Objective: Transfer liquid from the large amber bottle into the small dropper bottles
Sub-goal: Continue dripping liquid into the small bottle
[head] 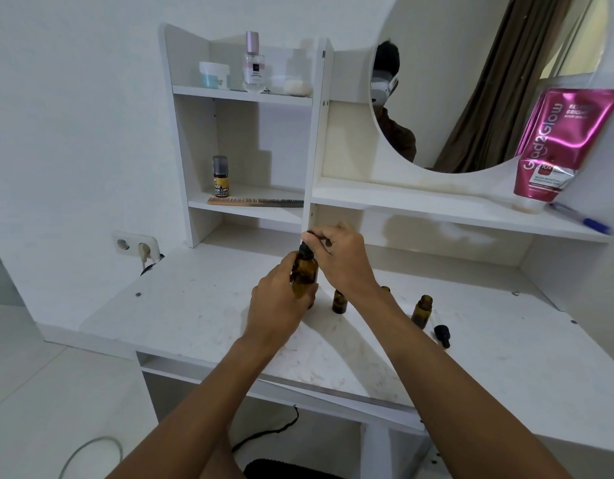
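Observation:
The large amber bottle [305, 271] stands upright on the white vanity table [202, 316], and my left hand [281, 305] is wrapped around its body. My right hand [336, 257] pinches the black dropper cap [304, 249] at the bottle's top. Two small amber dropper bottles stand uncapped to the right: one [339, 301] just under my right wrist, another [421, 311] farther right. The rim of a third small bottle [385, 289] peeks out behind my right forearm. A loose black dropper cap [441, 335] lies on the table beside the right-hand bottle.
White shelves rise behind the table with a comb [255, 202], a small yellow-labelled bottle [221, 176], a perfume bottle [253, 63] and a jar [214, 75]. A pink tube [554, 146] leans by the round mirror [471, 81]. A wall socket [136, 245] sits left.

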